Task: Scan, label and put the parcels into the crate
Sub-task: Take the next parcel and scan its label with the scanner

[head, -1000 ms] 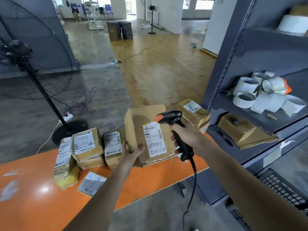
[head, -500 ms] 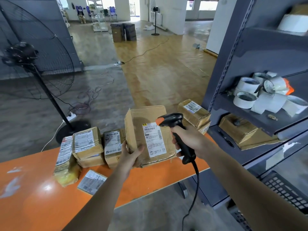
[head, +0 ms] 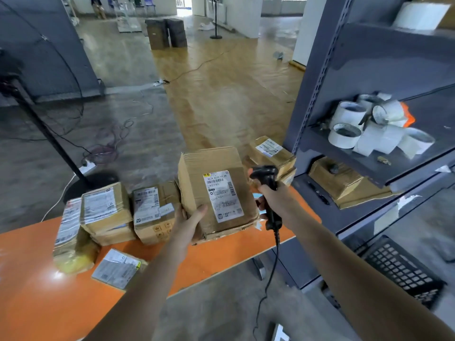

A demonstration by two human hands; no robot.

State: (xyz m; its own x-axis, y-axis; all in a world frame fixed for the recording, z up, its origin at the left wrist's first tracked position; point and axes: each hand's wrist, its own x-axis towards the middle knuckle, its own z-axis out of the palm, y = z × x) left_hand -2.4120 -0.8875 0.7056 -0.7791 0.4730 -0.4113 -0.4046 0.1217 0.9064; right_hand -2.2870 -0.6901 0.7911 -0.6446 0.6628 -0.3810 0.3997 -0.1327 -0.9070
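A large cardboard parcel [head: 221, 163] with a white shipping label [head: 222, 195] stands tilted on the orange table [head: 32, 303]. My left hand [head: 186, 222] grips its lower left corner, thumb on the front face. My right hand [head: 275, 198] holds a black corded barcode scanner [head: 267, 178] just right of the parcel, its head beside the label. Several smaller labelled parcels [head: 105, 212] sit in a row to the left. A black crate [head: 403, 271] stands on the floor at lower right.
A grey metal shelf [head: 369, 168] at right carries several tape rolls [head: 349, 126] and a flat cardboard box [head: 344, 183]. Another parcel [head: 270, 151] lies behind the scanner. A flat mailer [head: 118, 268] lies near the table's front edge. A standing fan's base [head: 88, 183] is beyond the table.
The scanner in my right hand has shifted slightly right, away from the label. The parcel and my left hand stay in place. The camera has tipped a little downward.
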